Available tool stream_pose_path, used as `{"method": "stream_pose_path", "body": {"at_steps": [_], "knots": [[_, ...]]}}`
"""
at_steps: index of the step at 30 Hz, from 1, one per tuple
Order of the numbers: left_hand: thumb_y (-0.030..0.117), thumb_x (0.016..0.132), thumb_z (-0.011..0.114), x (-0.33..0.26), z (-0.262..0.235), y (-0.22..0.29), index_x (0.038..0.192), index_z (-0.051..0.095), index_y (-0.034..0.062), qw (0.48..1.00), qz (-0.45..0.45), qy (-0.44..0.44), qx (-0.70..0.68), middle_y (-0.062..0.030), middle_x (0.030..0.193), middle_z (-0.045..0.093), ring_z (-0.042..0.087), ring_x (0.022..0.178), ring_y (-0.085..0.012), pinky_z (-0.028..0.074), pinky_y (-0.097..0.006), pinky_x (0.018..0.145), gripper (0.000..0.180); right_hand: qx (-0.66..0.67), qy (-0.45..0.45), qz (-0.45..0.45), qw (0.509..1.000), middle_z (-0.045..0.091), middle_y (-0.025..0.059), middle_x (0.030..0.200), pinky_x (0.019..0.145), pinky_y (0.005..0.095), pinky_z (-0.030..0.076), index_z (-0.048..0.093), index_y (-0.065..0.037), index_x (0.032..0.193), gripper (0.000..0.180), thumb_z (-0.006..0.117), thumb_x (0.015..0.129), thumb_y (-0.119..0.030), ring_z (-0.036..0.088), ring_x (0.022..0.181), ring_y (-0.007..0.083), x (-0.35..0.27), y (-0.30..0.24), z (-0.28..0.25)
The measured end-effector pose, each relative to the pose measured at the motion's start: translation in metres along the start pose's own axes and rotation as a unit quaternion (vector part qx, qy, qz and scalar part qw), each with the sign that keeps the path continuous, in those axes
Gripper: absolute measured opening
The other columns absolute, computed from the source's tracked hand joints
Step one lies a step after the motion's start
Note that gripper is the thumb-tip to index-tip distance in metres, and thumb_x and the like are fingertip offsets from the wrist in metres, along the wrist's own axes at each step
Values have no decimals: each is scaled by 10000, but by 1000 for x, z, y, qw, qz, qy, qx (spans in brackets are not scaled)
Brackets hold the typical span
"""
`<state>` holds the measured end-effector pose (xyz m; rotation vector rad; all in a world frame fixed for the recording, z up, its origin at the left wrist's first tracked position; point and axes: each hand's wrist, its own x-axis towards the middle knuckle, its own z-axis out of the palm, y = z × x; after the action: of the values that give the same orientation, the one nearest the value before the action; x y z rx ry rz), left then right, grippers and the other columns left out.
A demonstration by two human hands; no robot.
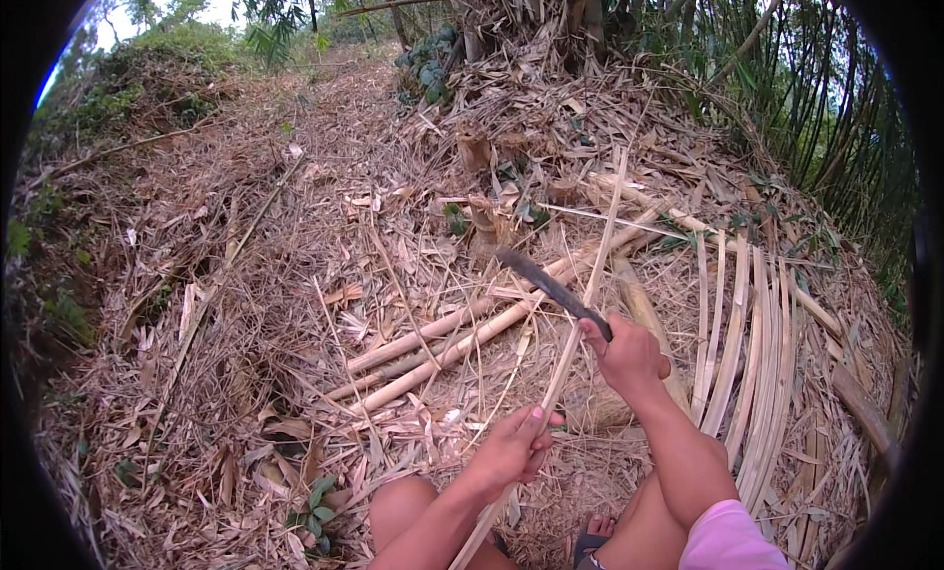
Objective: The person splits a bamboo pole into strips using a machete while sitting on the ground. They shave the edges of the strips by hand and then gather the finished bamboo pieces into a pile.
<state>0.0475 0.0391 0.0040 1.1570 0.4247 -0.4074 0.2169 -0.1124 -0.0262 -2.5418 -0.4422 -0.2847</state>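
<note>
A long pale bamboo strip point(562, 371) runs slantwise from the lower edge up toward the far middle. Around its lower part my left hand point(514, 444) is closed, with the thumb along the strip. My right hand point(629, 354) grips a machete point(547, 283) with a dark blade, which points up and to the left. The blade lies across the strip near my right hand; I cannot tell whether its edge cuts into it. The machete's handle is mostly hidden in my fist.
Several split bamboo strips point(757, 344) lie side by side at the right. Bamboo poles point(452, 361) rest on the litter beyond my hands, near cut stumps point(484, 226). A bamboo clump point(580, 19) rises at the back. My sandalled foot point(590, 540) is below.
</note>
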Motion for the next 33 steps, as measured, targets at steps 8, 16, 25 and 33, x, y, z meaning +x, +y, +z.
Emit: {"method": "stream_pose_path", "body": {"at_steps": [8, 16, 25, 33], "knots": [[285, 1057, 342, 24, 4, -33, 1015, 533, 31, 968, 145, 121, 164, 2, 649, 431, 387, 496, -87, 324, -260, 454, 320, 33, -17, -194, 980, 608, 135, 614, 528, 439, 497, 600, -74, 706, 679, 463, 849, -723, 636, 575, 324, -37, -24, 13], [241, 1040, 383, 14, 18, -25, 917, 539, 19, 889, 202, 161, 379, -74, 617, 514, 510, 552, -179, 420, -336, 539, 298, -34, 33, -141, 989, 564, 62, 529, 438, 394, 473, 539, -107, 613, 673, 439, 852, -729, 576, 433, 222, 6, 30, 26], [188, 1035, 388, -16, 13, -27, 910, 522, 4, 889, 210, 182, 364, -99, 603, 515, 529, 519, -216, 415, -346, 515, 260, -27, 33, -162, 986, 512, 24, 493, 404, 339, 422, 509, -148, 584, 647, 416, 871, -721, 528, 403, 184, 5, 36, 17], [180, 1029, 412, -23, 14, -30, 912, 513, 20, 894, 216, 168, 354, -84, 596, 505, 503, 511, -179, 407, -322, 505, 222, -65, 40, -186, 980, 527, 35, 496, 424, 312, 447, 491, -130, 572, 648, 471, 850, -715, 590, 437, 183, 16, 40, 6]]}}
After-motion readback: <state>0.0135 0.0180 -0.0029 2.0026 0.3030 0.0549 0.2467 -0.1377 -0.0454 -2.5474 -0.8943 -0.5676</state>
